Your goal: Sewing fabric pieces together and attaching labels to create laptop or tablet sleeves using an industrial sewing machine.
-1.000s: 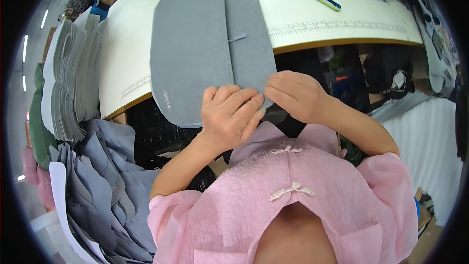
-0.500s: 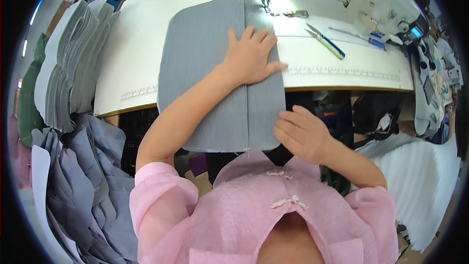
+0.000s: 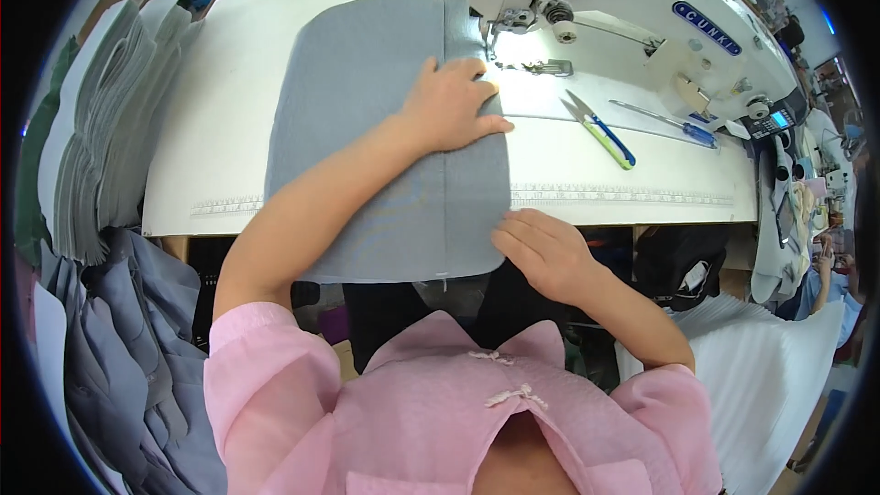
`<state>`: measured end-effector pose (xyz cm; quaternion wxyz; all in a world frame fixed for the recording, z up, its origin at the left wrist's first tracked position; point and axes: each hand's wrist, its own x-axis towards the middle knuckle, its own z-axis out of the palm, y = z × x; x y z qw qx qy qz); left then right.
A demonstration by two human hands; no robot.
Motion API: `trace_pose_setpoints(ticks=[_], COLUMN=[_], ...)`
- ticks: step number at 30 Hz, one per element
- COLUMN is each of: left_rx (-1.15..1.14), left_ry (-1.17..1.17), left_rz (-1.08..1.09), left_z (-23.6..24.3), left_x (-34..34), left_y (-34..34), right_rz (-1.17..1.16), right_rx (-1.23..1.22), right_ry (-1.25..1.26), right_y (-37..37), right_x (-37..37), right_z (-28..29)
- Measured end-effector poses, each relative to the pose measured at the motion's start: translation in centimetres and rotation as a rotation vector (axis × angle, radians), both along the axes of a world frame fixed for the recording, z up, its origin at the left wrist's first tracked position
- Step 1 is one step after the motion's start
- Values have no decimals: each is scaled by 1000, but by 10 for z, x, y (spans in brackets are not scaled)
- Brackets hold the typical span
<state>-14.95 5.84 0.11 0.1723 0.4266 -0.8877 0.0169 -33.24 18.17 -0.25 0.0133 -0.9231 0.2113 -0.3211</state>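
Note:
A grey fabric panel (image 3: 367, 82) with rounded corners and a lengthwise seam lies on the white sewing table. Its near end hangs past the table edge above my lap. My left hand (image 3: 447, 110) rests on the panel's upper right part, thumb stretched toward the right edge and fingers spread on the cloth. Lower on that same edge, my right hand (image 3: 543, 255) pinches the cloth, fingers pressed together. The sewing machine's needle and presser foot (image 3: 491, 44) stand at the panel's far right edge, under a bright lamp.
Right of the panel lie thread snips (image 3: 600, 133) and a blue-handled screwdriver (image 3: 674, 124). A ruler strip (image 3: 632, 194) runs along the table's front. Stacked grey pieces (image 3: 115, 119) stand at left, with loose grey cloth (image 3: 137, 339) below. White sheeting (image 3: 742, 376) lies at lower right.
The view has shifted, so the table and machine appear lower. My left hand's fingers have drawn in a little on the panel. My right hand's fingers have closed at the panel's edge.

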Motion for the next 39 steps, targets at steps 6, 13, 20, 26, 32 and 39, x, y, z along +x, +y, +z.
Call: trace_pose_setpoints(ticks=[6,13,20,26,32,39], left_rx=[102,330,-128,-150,-176,-128], left_ry=[-114,-34,106,140,112,76], left_rz=[29,-288,-192,-213,-266,-224], left_z=[20,25,1,-4,-5,-9], left_x=[-8,21,14,22,25,29], left_y=[2,115,123,103,49,-8], right_rz=[-46,-99,-64,-73,-119,-185], right_rx=[104,113,68,-32,5,14], right_ry=[39,-134,-97,7,50,-33], right_y=[-25,-20,-18,-37,-85,-139], right_x=[-1,1,2,5,8,17], right_z=[0,-12,-5,-4,-5,-10])
